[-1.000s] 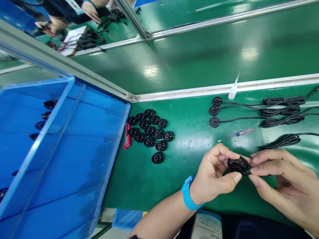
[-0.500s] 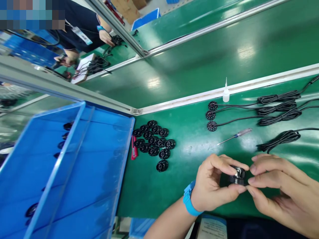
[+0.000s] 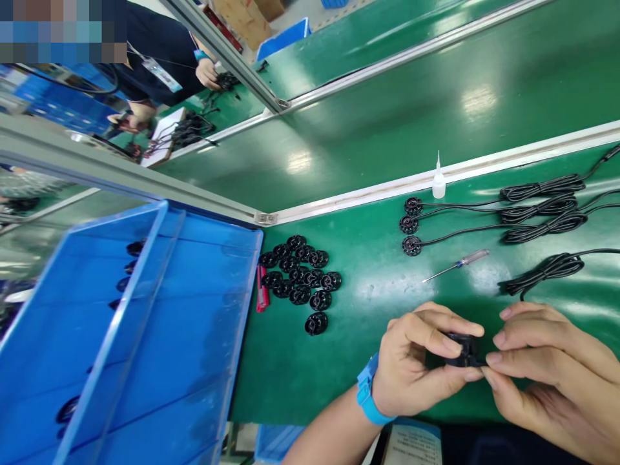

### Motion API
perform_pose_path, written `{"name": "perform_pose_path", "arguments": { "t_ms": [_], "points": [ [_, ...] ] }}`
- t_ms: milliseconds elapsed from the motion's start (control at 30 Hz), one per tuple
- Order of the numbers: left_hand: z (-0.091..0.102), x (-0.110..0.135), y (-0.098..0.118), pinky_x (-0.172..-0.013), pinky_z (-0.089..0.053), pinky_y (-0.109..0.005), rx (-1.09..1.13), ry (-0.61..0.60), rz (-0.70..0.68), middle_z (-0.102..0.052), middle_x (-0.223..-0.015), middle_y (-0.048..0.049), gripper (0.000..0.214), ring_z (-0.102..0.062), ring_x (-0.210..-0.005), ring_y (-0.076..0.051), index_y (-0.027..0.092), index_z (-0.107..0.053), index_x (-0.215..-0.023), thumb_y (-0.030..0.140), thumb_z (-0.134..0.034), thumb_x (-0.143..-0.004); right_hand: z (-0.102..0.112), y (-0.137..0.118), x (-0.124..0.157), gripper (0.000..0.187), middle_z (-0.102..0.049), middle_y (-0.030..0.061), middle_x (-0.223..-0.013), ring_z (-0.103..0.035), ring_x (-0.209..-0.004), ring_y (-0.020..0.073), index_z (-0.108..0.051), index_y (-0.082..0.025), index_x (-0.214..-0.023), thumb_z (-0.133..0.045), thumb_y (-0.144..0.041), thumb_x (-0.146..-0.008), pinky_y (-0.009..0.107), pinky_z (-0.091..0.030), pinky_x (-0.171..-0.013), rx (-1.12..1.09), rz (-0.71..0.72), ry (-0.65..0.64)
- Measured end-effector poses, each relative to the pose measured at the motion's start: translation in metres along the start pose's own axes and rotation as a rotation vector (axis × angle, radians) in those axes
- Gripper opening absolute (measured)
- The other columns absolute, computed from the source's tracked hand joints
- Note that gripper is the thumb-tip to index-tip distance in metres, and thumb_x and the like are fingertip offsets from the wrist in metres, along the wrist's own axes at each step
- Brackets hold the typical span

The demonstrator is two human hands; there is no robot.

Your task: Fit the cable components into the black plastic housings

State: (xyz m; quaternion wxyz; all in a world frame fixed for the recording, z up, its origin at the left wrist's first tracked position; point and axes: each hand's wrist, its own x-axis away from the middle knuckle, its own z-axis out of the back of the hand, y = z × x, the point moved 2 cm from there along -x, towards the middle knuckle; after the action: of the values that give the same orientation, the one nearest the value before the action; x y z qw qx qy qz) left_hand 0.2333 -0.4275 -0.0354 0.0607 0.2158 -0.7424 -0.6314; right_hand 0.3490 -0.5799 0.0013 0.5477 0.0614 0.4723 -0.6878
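My left hand (image 3: 411, 361), with a blue band on its wrist, grips a small round black plastic part (image 3: 465, 349) between thumb and fingers. My right hand (image 3: 552, 361) pinches a short black cable end (image 3: 478, 363) at the part's right side, thumb against index finger. Fingers hide much of the part. Beyond my right hand lies a coiled black cable (image 3: 545, 274), its lead running down behind the fingers. A small screwdriver (image 3: 465, 259) with a clear handle rests above my left hand.
Several black round parts (image 3: 300, 274) cluster at left beside a red-handled tool (image 3: 262, 290). A blue bin (image 3: 194, 323) stands further left. Three round parts on coiled cables (image 3: 542, 210) lie at the back right, near a white dropper bottle (image 3: 438, 186). A co-worker (image 3: 165, 64) works beyond the frame.
The black part has been turned in my left hand, so its shiny metal-looking face no longer shows. My right fingers have shifted slightly down, still at its right side.
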Motion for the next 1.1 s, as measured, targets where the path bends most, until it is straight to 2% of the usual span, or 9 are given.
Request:
{"name": "perform_pose_path", "arguments": {
  "t_ms": [167, 333, 500, 667, 800, 867, 967, 1100],
  "points": [
    [0.000, -0.001, 0.002, -0.085, -0.062, -0.035, 0.031, 0.002, -0.030, -0.086, -0.113, 0.0011, 0.031, -0.081, -0.098, -0.020, 0.030, -0.067, -0.097, 0.018, -0.093, -0.083, 0.002, -0.001, 0.000, 0.016, -0.074, -0.0013, -0.082, -0.074, -0.070, 0.0139, -0.069, -0.022, -0.094, -0.074, -0.007, -0.091, 0.032, -0.070, -0.076, -0.003, 0.004, -0.002],
    [-0.002, 0.000, 0.003, -0.085, -0.062, -0.035, 0.027, 0.026, -0.044, -0.086, -0.111, 0.0028, 0.029, -0.081, -0.100, -0.021, 0.030, -0.067, -0.095, 0.019, -0.092, -0.084, 0.003, -0.002, 0.000, 0.016, -0.075, -0.0026, -0.081, -0.074, -0.067, 0.0140, -0.070, -0.023, -0.093, -0.073, -0.007, -0.090, 0.033, -0.070, -0.073, 0.012, -0.003, 0.009],
    [-0.002, 0.004, 0.001, -0.084, -0.064, -0.035, -0.011, 0.058, -0.013, -0.086, -0.109, 0.0020, 0.028, -0.081, -0.099, -0.021, 0.029, -0.066, -0.091, 0.026, -0.093, -0.084, 0.002, -0.003, 0.006, 0.019, -0.075, -0.0026, -0.083, -0.072, -0.067, 0.0135, -0.071, -0.022, -0.097, -0.076, -0.006, -0.089, 0.035, -0.069, -0.076, 0.047, 0.014, 0.009],
    [-0.001, 0.009, -0.002, -0.087, -0.063, -0.036, 0.001, 0.066, -0.009, -0.085, -0.109, 0.0032, 0.030, -0.080, -0.100, -0.020, 0.028, -0.064, -0.090, 0.023, -0.093, -0.084, 0.002, -0.004, 0.006, 0.019, -0.075, -0.0021, -0.082, -0.071, -0.065, 0.0123, -0.071, -0.020, -0.098, -0.076, -0.005, -0.089, 0.034, -0.067, -0.075, 0.063, 0.057, 0.017],
    [0.001, 0.013, -0.007, -0.084, -0.063, -0.038, -0.051, 0.084, 0.059, -0.085, -0.103, 0.0017, 0.034, -0.080, -0.095, -0.021, 0.026, -0.061, -0.084, 0.035, -0.094, -0.082, 0.002, -0.004, 0.004, 0.020, -0.076, -0.0025, -0.081, -0.070, -0.061, 0.0119, -0.071, -0.020, -0.097, -0.075, -0.003, -0.088, 0.034, -0.067, -0.072, 0.089, 0.074, 0.020],
    [0.001, 0.013, -0.007, -0.083, -0.064, -0.038, -0.063, 0.089, 0.052, -0.085, -0.102, 0.0014, 0.035, -0.081, -0.095, -0.022, 0.026, -0.060, -0.084, 0.037, -0.094, -0.083, 0.003, -0.004, 0.004, 0.019, -0.076, -0.0029, -0.080, -0.070, -0.060, 0.0118, -0.071, -0.020, -0.096, -0.075, -0.004, -0.089, 0.033, -0.067, -0.071, 0.091, 0.080, 0.029],
    [-0.001, 0.010, -0.004, -0.084, -0.065, -0.036, -0.042, 0.100, -0.011, -0.086, -0.106, 0.0031, 0.033, -0.082, -0.097, -0.021, 0.026, -0.061, -0.087, 0.031, -0.093, -0.084, 0.004, -0.005, 0.003, 0.018, -0.076, -0.0038, -0.079, -0.070, -0.061, 0.0114, -0.071, -0.021, -0.095, -0.075, -0.004, -0.090, 0.032, -0.066, -0.070, 0.090, 0.072, 0.034],
    [-0.006, 0.005, -0.001, -0.091, -0.067, -0.032, 0.086, 0.087, -0.089, -0.085, -0.119, 0.0075, 0.035, -0.081, -0.109, -0.018, 0.030, -0.065, -0.098, 0.013, -0.092, -0.083, -0.001, -0.007, 0.008, 0.020, -0.076, -0.0040, -0.083, -0.071, -0.064, 0.0110, -0.073, -0.021, -0.096, -0.075, -0.003, -0.089, 0.031, -0.066, -0.076, 0.072, 0.047, 0.038]
  ]
}}
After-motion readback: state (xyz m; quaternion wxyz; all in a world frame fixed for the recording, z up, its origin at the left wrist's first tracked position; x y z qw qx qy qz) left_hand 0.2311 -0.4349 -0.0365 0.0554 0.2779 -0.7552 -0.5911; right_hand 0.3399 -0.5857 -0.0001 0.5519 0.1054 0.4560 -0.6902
